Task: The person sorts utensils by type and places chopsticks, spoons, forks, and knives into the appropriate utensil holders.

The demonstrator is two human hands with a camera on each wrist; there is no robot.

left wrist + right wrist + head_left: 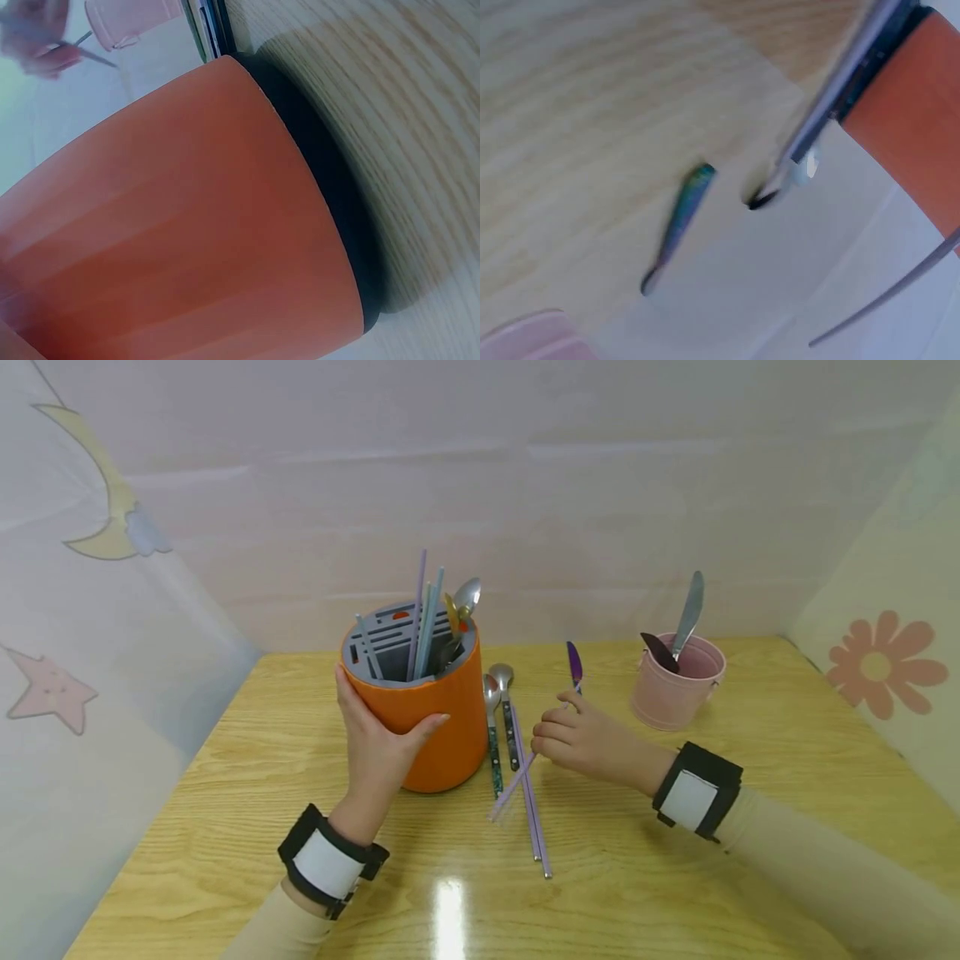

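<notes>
Left hand (378,735) grips the orange cup (427,710); right hand (581,739) pinches a thin purple chopstick (517,781).
The chopstick looks light, stiff and slippery, so hold its top end; it lies mid-worktop (675,877) beside two spoons (498,718), pink bucket (675,689) near the back edge.

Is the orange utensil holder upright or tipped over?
Upright: the orange utensil holder stands on its base on the table, utensils sticking up, the left hand gripping its side.

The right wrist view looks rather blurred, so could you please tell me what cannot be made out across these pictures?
- Right wrist view: motion blur smears the cutlery; its type is unclear.
- Head view: the right hand covers what its curled fingers pinch.
- Left wrist view: the round orange utensil holder fills the frame, hiding the left hand.
</notes>
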